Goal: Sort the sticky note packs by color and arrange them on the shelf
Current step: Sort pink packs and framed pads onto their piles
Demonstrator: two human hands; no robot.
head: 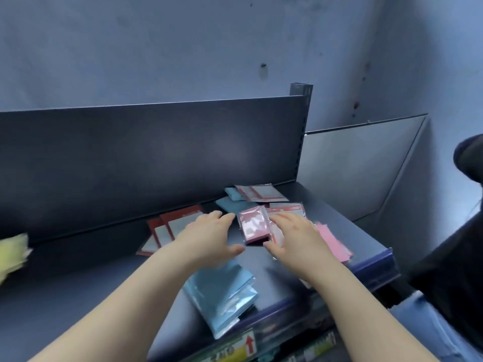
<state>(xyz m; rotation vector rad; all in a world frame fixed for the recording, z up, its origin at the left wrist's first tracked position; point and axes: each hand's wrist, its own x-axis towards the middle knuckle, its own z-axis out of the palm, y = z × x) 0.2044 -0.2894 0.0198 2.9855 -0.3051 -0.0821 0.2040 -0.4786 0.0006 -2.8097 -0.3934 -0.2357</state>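
Note:
Sticky note packs lie scattered on a dark shelf (78, 278). A pink pack (253, 228) in clear wrap sits between my two hands. My left hand (209, 239) hovers just left of it, fingers spread and relaxed, holding nothing. My right hand (295, 236) lies flat over more pink packs (334, 244), fingers straight, its thumb near the pink pack's lower corner. Blue packs (222, 291) are stacked near the front edge under my left forearm. Red-backed packs (170, 228) lie at the left, teal ones (232, 202) by the back panel.
The shelf's dark back panel (156, 152) rises behind the packs. A yellow-green pack (13, 252) shows blurred at the far left. A price strip (235, 346) runs along the front edge. A person in dark clothes and jeans (449, 270) stands at the right.

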